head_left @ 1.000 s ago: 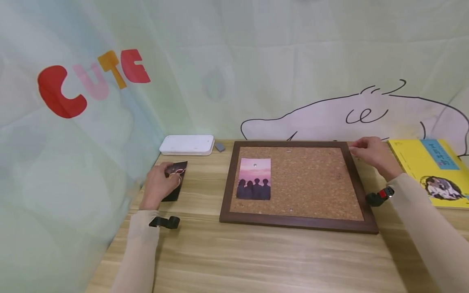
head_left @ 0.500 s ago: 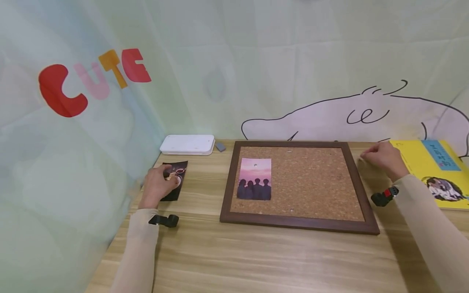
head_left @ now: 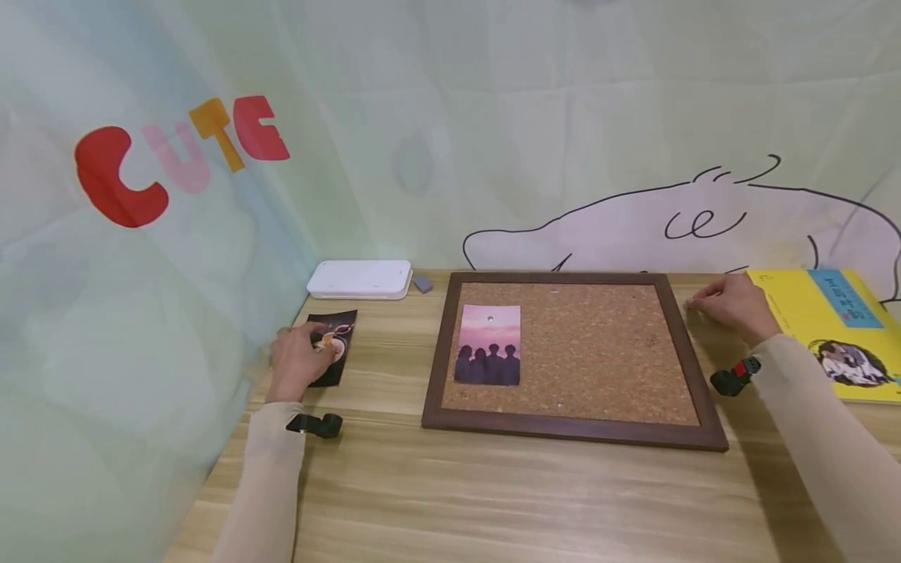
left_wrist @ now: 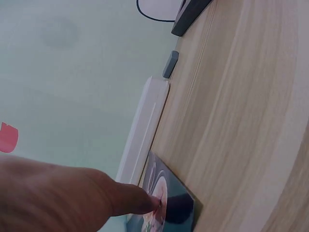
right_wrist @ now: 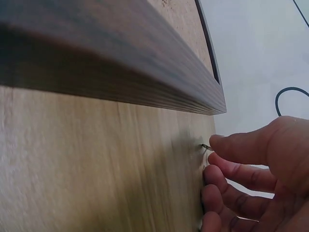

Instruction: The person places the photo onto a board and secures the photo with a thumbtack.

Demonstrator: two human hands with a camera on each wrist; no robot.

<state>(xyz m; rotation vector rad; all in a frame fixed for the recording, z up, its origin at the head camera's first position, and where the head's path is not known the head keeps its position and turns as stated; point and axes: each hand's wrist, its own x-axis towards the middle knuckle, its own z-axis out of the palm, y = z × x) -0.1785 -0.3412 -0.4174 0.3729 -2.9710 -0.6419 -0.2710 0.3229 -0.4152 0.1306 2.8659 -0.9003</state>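
My left hand (head_left: 298, 361) is on a dark photo (head_left: 345, 322) with a pale round dish on it, on the table's left side. In the left wrist view, a fingertip (left_wrist: 152, 205) touches its printed face. The other fingers' undersides are hidden. My right hand (head_left: 735, 305) is low over the table, just right of the framed corkboard (head_left: 591, 352). Thumb and forefinger pinch a small thumbtack (right_wrist: 205, 146), its tip showing in the right wrist view. A pink sunset photo (head_left: 489, 340) with silhouettes is fixed to the board by a tack near its top.
At the back left lie a white flat case (head_left: 360, 278) and a small grey block (head_left: 422, 283). A yellow book (head_left: 809, 313) is at the right, beyond my right hand. Printed cloth (head_left: 394, 156) hangs along the table's back and left. Tacks (head_left: 559, 403) sit in the cork.
My right hand moved right, off the board's frame edge, and down beside it. My left hand shifted slightly left on the dark photo, which slid a little left too.
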